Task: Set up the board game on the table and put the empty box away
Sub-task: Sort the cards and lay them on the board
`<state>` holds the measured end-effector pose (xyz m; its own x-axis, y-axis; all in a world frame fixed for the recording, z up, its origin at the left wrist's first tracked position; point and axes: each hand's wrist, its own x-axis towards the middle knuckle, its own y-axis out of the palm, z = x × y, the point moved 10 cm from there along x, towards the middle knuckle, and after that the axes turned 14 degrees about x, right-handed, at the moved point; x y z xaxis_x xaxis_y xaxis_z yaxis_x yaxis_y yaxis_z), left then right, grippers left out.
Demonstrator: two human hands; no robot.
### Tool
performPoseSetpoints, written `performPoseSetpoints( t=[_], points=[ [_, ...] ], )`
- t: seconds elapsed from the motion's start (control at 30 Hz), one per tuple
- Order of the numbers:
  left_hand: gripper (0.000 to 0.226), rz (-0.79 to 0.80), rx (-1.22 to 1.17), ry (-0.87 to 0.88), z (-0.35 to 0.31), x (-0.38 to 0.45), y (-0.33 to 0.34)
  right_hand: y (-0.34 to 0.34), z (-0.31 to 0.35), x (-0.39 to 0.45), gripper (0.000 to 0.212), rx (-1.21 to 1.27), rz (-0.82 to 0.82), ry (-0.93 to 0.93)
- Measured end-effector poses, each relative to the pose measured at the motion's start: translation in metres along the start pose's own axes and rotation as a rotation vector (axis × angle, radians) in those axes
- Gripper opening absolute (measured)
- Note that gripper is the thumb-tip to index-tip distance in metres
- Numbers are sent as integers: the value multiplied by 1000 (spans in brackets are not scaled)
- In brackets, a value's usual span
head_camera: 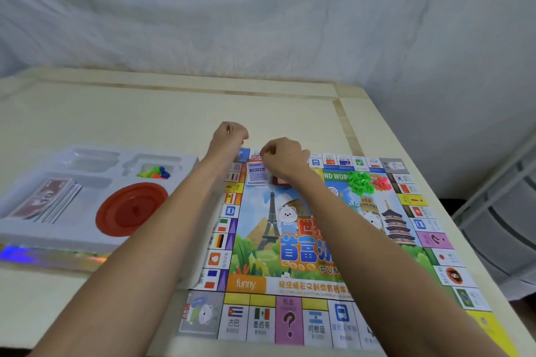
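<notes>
Both hands work at the board's (290, 240) far edge. The right hand (285, 158) pinches something small over the card deck (255, 173); the left hand (230, 133) is curled, contents unclear. Best square the cards gently.

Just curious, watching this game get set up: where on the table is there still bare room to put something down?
Bare table lies beyond the game board and the box tray, up to the far edge. A strip runs right of the board, and some shows at the near left. It is crowded at the board's far edge: both hands, blue cards, green houses.
</notes>
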<state>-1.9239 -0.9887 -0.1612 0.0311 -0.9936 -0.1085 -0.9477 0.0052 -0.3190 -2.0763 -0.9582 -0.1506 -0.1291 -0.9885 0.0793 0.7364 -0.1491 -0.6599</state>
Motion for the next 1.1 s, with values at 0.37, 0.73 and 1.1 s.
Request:
performPoseSetpoints(
  t=[0.37,0.73,1.1],
  points=[
    [28,364,-451,75,-9,-98,75,-83,-37,-93,31,588,-152,-29],
    [32,492,-354,83,-4,-143,119,-99,-95,-139,13,807,-190,100],
    [26,163,-142,254,-12,-129,94,-101,-89,-142,6,651,-224,57]
  ],
)
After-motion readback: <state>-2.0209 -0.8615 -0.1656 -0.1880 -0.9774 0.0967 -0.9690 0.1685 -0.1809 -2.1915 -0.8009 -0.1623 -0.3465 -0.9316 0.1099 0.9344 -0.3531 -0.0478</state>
